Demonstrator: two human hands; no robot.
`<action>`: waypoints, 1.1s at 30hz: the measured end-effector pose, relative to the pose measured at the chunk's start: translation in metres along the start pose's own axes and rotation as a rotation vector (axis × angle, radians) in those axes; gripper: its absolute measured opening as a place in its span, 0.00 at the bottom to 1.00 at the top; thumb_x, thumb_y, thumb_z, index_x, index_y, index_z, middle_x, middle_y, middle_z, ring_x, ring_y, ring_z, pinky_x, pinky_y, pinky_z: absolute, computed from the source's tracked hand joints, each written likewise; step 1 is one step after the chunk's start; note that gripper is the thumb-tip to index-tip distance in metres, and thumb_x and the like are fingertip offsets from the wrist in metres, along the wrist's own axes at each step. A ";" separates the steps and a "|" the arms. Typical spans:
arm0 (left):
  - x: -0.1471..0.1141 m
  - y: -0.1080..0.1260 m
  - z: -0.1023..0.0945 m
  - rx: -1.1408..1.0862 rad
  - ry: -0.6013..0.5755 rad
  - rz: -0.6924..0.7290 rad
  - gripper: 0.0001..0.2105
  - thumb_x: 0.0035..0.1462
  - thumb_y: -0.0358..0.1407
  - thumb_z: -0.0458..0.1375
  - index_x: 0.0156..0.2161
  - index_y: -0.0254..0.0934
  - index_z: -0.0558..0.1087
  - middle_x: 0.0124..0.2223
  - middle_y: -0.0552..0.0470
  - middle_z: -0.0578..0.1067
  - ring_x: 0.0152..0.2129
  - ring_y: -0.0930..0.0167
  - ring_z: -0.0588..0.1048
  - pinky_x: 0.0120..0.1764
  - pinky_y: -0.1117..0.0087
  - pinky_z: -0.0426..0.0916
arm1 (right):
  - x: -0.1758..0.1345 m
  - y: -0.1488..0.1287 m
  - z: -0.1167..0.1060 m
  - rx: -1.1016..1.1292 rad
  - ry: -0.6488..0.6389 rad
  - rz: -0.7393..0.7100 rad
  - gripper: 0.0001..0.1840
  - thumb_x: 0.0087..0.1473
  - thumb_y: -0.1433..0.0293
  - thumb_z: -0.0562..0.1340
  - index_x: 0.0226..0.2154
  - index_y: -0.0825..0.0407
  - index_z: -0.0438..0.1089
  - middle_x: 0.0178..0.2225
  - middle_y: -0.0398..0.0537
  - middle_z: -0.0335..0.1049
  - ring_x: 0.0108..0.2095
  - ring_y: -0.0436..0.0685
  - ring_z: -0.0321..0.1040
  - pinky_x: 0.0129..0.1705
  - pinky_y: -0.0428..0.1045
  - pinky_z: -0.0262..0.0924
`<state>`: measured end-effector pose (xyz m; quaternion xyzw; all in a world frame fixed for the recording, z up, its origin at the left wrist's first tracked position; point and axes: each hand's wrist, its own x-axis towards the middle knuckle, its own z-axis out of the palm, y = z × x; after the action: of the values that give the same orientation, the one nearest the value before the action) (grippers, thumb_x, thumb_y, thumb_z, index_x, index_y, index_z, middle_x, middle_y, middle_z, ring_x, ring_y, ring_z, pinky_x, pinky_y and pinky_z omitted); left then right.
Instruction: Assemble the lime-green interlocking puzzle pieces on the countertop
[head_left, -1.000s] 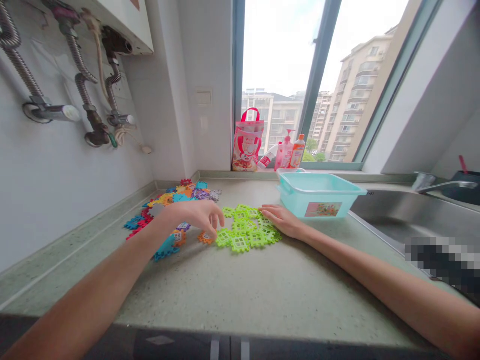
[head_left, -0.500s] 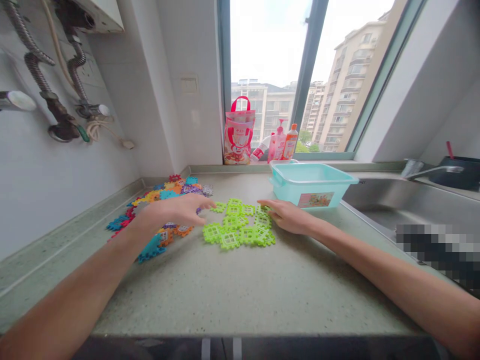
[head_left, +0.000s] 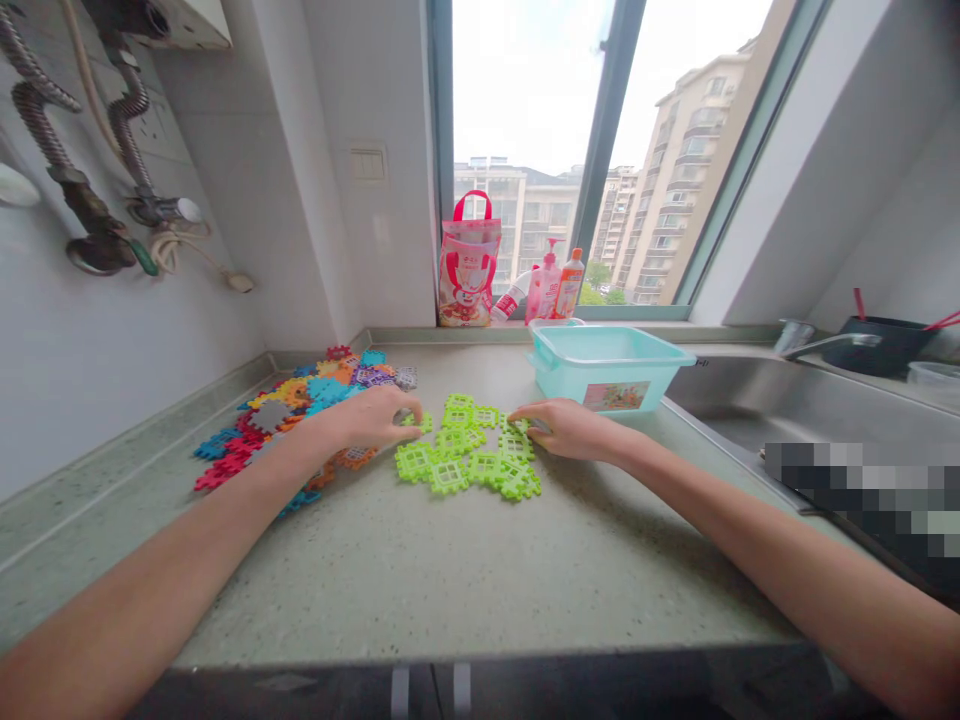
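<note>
Bright green plastic interlocking tiles [head_left: 448,476], with notched edges and window-like grids, lie in a loose, partly overlapping cluster on the counter. At the cluster's left, the thumb and forefinger of my left hand [head_left: 381,416] are closed around the edge of one green tile [head_left: 425,423]. On the opposite side, my right hand [head_left: 571,429] has its forefinger and thumb bent round another green tile [head_left: 514,440] at the upper right. Behind my left forearm is a heap of tiles in mixed colours [head_left: 271,415], partly hidden by that arm.
A turquoise plastic basin [head_left: 559,381] stands behind my right hand. The metal sink [head_left: 739,400] is at the right. On the windowsill are a pink-and-red bag [head_left: 469,275], a pump bottle [head_left: 548,290] and an orange-capped bottle [head_left: 570,287]. Pipes [head_left: 135,130] run along the left wall.
My left fingers have closed in on the green tile beside them, which sits slightly further left. My right fingers have curled a little over the tile there. The view has shifted slightly.
</note>
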<state>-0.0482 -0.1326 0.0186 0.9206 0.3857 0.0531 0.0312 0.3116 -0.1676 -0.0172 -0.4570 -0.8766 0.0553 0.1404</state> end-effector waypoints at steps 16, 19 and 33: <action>-0.048 0.029 -0.008 -0.231 0.031 0.156 0.22 0.51 0.38 0.68 0.53 0.43 0.80 0.52 0.50 0.79 0.48 0.63 0.77 0.54 0.65 0.71 | -0.022 -0.011 -0.023 0.086 0.062 -0.122 0.22 0.56 0.70 0.66 0.53 0.46 0.80 0.49 0.48 0.82 0.45 0.60 0.80 0.48 0.51 0.73; -0.046 0.031 -0.004 -0.235 -0.005 0.193 0.22 0.52 0.37 0.67 0.54 0.44 0.79 0.54 0.49 0.79 0.51 0.61 0.77 0.58 0.63 0.70 | -0.020 -0.008 -0.019 0.138 -0.022 -0.148 0.23 0.54 0.73 0.65 0.52 0.46 0.80 0.49 0.48 0.82 0.46 0.59 0.79 0.47 0.51 0.73; -0.042 0.021 -0.004 -0.159 -0.032 0.063 0.38 0.51 0.52 0.72 0.65 0.43 0.73 0.59 0.45 0.78 0.53 0.59 0.77 0.56 0.63 0.70 | -0.017 -0.018 -0.018 0.135 -0.064 -0.110 0.19 0.54 0.67 0.68 0.50 0.48 0.81 0.44 0.48 0.82 0.38 0.57 0.76 0.41 0.49 0.67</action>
<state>-0.0629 -0.1775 0.0217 0.9275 0.3506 0.0700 0.1089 0.3123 -0.1928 0.0004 -0.3955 -0.8987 0.1211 0.1457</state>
